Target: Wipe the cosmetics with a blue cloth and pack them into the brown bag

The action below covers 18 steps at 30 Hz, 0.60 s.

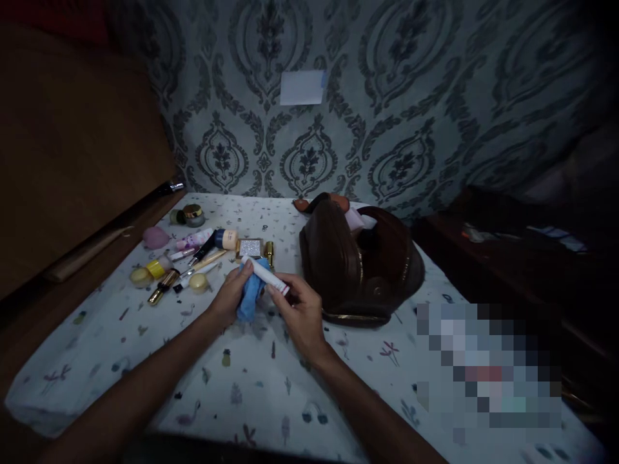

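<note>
A slim white tube [265,276] slants between my two hands above the table. My left hand [228,298] is closed on a crumpled blue cloth [249,300], and its thumb lies at the tube's upper end. The cloth hangs below the tube and partly wraps behind it. At the lower end, my right hand [304,314] pinches the tube between thumb and fingers. Just beyond the cloth lie a glittery square compact [251,248] and a small gold tube [269,251]. To the right of my hands stands a brown leather bag [329,258], unzipped.
Several cosmetics lie at the left, among them a pink sponge [155,238], a navy-and-beige bottle [226,239] and a round jar [194,215]. A printed cloth [285,386] covers the table. A pixelated patch hides the right side. Behind rises a patterned wall [309,154].
</note>
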### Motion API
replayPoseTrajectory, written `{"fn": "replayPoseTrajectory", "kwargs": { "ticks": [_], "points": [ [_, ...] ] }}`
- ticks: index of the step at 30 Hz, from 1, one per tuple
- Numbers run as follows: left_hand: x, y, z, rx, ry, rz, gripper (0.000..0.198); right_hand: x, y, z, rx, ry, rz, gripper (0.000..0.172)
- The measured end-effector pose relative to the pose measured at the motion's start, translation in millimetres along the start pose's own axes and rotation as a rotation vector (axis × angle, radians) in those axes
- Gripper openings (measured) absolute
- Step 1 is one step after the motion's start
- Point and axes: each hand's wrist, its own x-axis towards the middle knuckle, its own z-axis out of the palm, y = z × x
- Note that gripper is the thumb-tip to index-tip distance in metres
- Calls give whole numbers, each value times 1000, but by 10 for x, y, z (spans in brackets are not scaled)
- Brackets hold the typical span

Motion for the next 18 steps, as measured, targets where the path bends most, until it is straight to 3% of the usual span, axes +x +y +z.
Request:
{"fn": "replayPoseTrajectory", "kwargs": {
  "ticks": [13,18],
  "points": [
    [-70,-96,53,51,-149,-35,61,67,33,-38,34,88,3,22],
    [-82,-101,97,-124,-41,-71,63,22,61,-43,-75,11,-114,19]
  ]
}}
